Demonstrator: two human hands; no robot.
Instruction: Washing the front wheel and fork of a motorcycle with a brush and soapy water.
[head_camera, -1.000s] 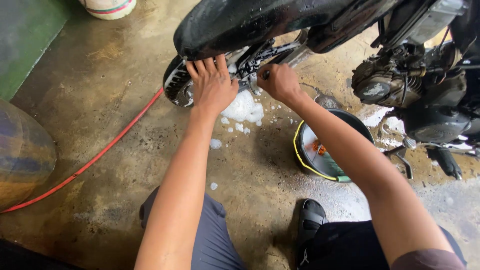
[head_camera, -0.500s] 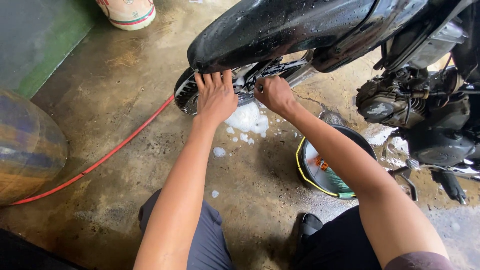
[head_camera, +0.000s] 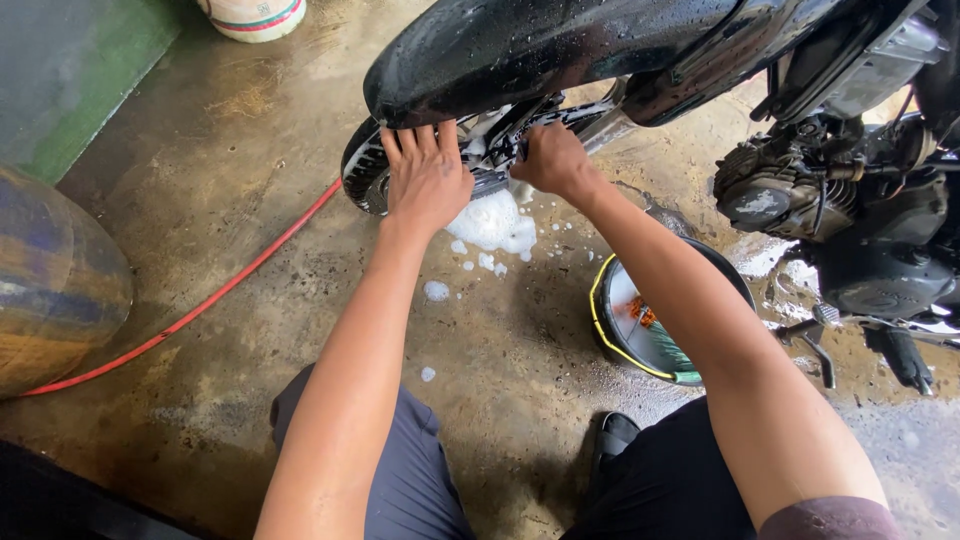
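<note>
— Motorcycle rear wheel (head_camera: 362, 172), under the wet black fender (head_camera: 520, 50): that is what we have our hands on. Our left hand (head_camera: 428, 175) lies flat and open on the tyre, fingers spread upward, steadying it rather than gripping.

— And our right hand (head_camera: 548, 158)?

— Closed in a fist close in by the hub and chain area. It looks clamped on something small, a brush or sponge perhaps, but we cannot tell what; the fingers hide it.

— So which step are we at?

— Scrubbing the wheel, we judge. A heap of soap foam (head_camera: 495, 222) lies on the concrete floor (head_camera: 200, 200) just below our hands, with flecks scattered around it.

— What does the next move call for?

— Probably fresh suds from the black basin (head_camera: 640, 330) beside our right forearm, or turning the wheel to an unwashed stretch. A rinse would need the red hose (head_camera: 200, 310), which runs across the floor toward the tyre. The engine (head_camera: 790, 185) sits well to the right.
</note>
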